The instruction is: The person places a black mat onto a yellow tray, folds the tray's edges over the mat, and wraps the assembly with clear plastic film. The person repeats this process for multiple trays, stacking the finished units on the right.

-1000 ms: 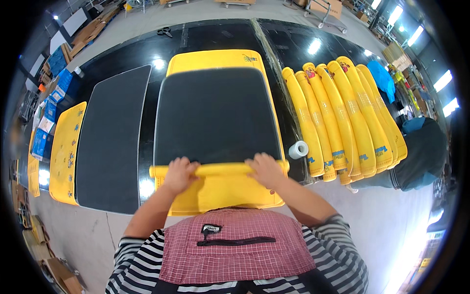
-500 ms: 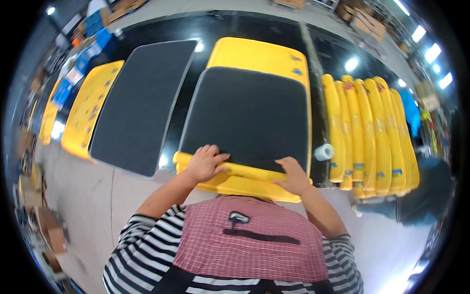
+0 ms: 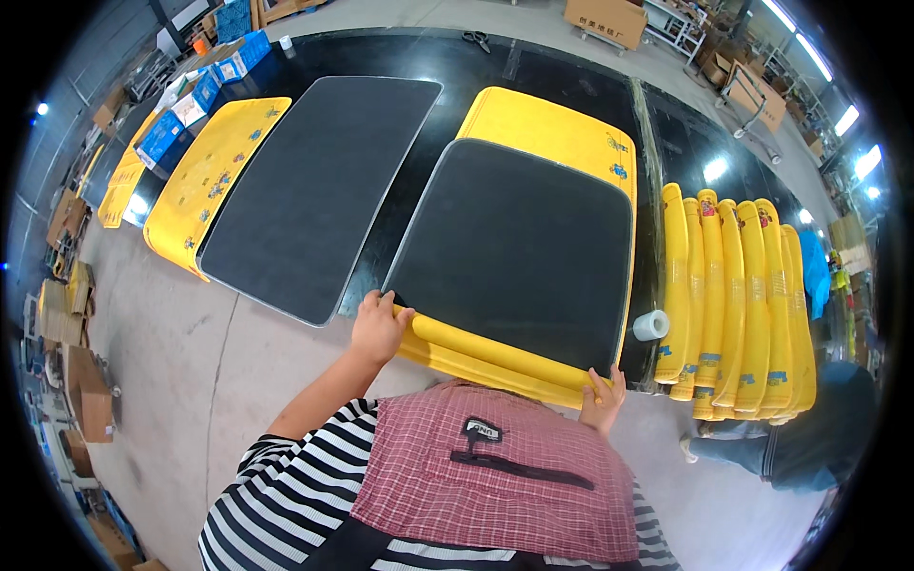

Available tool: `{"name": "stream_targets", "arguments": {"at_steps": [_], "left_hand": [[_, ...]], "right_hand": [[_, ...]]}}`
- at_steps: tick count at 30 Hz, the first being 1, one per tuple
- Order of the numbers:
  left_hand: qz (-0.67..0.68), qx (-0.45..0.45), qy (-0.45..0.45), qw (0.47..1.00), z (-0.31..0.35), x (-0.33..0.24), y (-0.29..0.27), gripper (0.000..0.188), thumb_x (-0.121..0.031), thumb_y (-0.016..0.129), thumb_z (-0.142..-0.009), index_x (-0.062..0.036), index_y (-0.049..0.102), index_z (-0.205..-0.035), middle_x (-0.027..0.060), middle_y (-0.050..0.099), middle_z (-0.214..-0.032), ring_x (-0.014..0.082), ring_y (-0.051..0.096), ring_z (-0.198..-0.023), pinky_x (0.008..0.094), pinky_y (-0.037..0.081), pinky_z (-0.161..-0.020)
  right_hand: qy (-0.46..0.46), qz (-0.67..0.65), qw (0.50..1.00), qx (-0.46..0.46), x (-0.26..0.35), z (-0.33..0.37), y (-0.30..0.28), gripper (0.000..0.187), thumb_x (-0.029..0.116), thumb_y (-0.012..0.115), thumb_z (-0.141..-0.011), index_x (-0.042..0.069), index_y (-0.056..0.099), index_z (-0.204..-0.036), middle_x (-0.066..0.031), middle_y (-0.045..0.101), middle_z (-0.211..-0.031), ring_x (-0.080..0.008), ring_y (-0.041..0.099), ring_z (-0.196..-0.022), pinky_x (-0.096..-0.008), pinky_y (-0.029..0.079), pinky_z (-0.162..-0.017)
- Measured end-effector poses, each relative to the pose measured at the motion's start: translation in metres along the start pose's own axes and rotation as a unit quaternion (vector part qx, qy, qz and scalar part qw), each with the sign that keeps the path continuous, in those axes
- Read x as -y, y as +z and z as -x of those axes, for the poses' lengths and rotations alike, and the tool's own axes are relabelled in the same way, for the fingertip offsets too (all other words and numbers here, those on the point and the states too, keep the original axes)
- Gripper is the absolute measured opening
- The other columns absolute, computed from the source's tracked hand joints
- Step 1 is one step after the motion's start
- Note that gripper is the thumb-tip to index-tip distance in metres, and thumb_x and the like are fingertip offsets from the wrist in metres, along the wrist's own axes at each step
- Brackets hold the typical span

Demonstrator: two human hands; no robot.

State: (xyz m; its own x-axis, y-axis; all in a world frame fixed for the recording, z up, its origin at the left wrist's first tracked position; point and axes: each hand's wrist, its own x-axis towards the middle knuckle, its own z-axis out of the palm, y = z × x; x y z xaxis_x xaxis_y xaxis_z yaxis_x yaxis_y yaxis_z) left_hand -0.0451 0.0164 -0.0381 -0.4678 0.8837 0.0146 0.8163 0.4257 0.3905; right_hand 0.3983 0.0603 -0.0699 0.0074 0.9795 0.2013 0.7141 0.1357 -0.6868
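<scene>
A yellow mat with a dark grey backing (image 3: 514, 243) lies face down before me, its near edge curled into a narrow yellow roll. At the left end of that roll, my left hand (image 3: 379, 328) is closed on the mat, fingertips over the edge. My right hand (image 3: 602, 402) grips the right end, its fingers bent over the corner. Beneath it lies another yellow mat (image 3: 543, 119), showing at the far side and along the near edge.
Left of it lies another dark-backed mat (image 3: 319, 195), partly over a yellow printed mat (image 3: 214, 181). Several rolled yellow mats (image 3: 738, 305) lie side by side at the right, near a tape roll (image 3: 651, 325). Blue boxes (image 3: 164, 141) and scissors (image 3: 475, 40) are on the black table (image 3: 562, 71).
My hands have moved apart, from along the roll out to its two ends. The whole view has shifted and tilted slightly.
</scene>
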Motion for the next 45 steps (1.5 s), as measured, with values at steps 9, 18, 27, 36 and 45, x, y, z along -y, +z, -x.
{"name": "stream_targets", "arguments": {"at_steps": [9, 18, 27, 36, 45], "left_hand": [[0.228, -0.095, 0.007, 0.969, 0.03, 0.02, 0.012, 0.053, -0.022, 0.073, -0.093, 0.0022, 0.057, -0.137, 0.0256, 0.049, -0.146, 0.042, 0.053, -0.128, 0.0434, 0.046, -0.107], [0.014, -0.065, 0.025, 0.997, 0.031, 0.01, 0.012, 0.044, -0.026, 0.065, -0.097, -0.0051, 0.062, -0.136, 0.0236, 0.042, -0.154, 0.0414, 0.048, -0.134, 0.0528, 0.035, -0.115], [-0.088, 0.084, 0.311, 0.943, 0.02, -0.08, 0.009, 0.072, -0.051, 0.066, -0.093, -0.0261, 0.043, -0.157, 0.0141, 0.03, -0.167, 0.0395, 0.021, -0.156, 0.0748, 0.008, -0.117], [-0.098, 0.145, 0.267, 0.948, -0.083, -0.127, 0.029, 0.071, -0.064, 0.049, -0.099, -0.0252, 0.042, -0.157, 0.0173, 0.025, -0.168, 0.0384, 0.019, -0.157, 0.0691, 0.012, -0.121], [0.011, -0.047, 0.411, 0.91, -0.085, -0.097, 0.059, 0.049, -0.027, 0.078, -0.084, -0.0104, 0.065, -0.127, 0.0133, 0.058, -0.12, 0.0341, 0.054, -0.117, 0.0495, 0.041, -0.103]], "right_hand": [[0.135, -0.089, 0.986, 0.028, 0.011, -0.003, -0.009, 0.036, 0.006, 0.078, -0.08, 0.007, 0.077, -0.116, -0.0198, 0.054, -0.149, -0.036, 0.053, -0.136, -0.0435, 0.043, -0.113], [0.024, 0.028, 0.999, 0.036, -0.003, 0.005, -0.008, 0.037, 0.018, 0.075, -0.085, 0.011, 0.075, -0.121, -0.0225, 0.05, -0.152, -0.0415, 0.048, -0.139, -0.0491, 0.039, -0.116], [-0.14, 0.136, 0.98, 0.05, 0.001, -0.057, 0.004, 0.03, 0.016, 0.058, -0.1, 0.011, 0.072, -0.126, -0.0213, 0.04, -0.159, -0.0413, 0.04, -0.144, -0.0504, 0.032, -0.119], [-0.247, 0.146, 0.953, 0.095, 0.049, -0.08, 0.045, 0.047, 0.027, 0.071, -0.09, 0.01, 0.064, -0.133, -0.0114, 0.06, -0.14, -0.0321, 0.05, -0.135, -0.051, 0.031, -0.119], [-0.124, 0.216, 0.942, 0.224, 0.088, -0.143, 0.06, 0.05, 0.046, 0.047, -0.104, 0.022, 0.057, -0.147, -0.0136, 0.035, -0.165, -0.0305, 0.034, -0.149, -0.0478, 0.03, -0.118]]}}
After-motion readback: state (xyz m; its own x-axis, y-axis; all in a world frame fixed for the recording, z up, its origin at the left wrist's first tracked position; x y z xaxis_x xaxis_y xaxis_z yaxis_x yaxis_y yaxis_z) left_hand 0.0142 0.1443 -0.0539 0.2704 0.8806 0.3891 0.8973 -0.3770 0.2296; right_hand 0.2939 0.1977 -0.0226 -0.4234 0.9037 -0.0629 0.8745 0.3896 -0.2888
